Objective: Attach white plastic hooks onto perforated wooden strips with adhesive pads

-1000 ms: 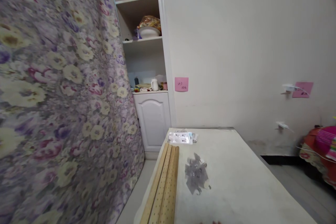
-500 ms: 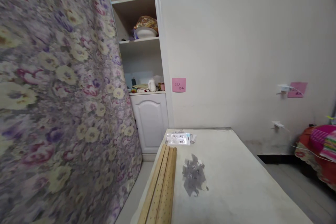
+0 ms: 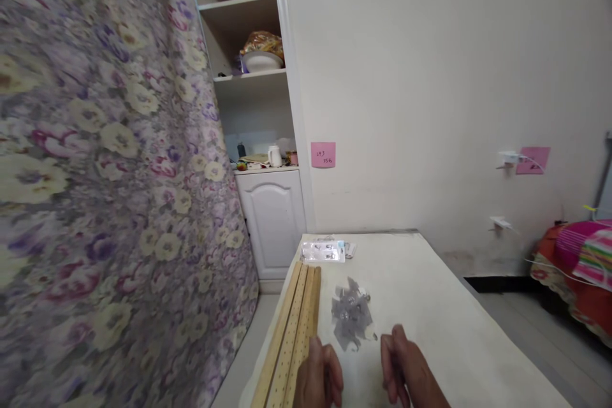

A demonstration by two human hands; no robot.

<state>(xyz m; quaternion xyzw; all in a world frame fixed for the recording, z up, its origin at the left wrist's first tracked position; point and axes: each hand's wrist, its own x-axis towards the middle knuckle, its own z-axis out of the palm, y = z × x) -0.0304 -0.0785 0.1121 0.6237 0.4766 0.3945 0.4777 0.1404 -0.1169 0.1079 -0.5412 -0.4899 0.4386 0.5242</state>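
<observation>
My left hand is at the bottom of the head view, over the near part of the wooden strips, which are dotted with small holes or marks. My right hand is to its right, above the pale tabletop. Both hands look empty, fingers loosely bent and thumbs apart from them, palms turned toward each other. Just beyond, between the two, lies a heap of thin grey pieces with small shiny bits on it, too small to name. Neither hand touches the heap.
A clear blister pack lies at the table's far end. A flowered curtain hangs at left beside a white cabinet with open shelves. Pink notes and plugs are on the wall. A bed stands at right.
Both my hands have come into view from the bottom edge, where none showed before. The view has shifted slightly. The heap and strips stay in place on the table.
</observation>
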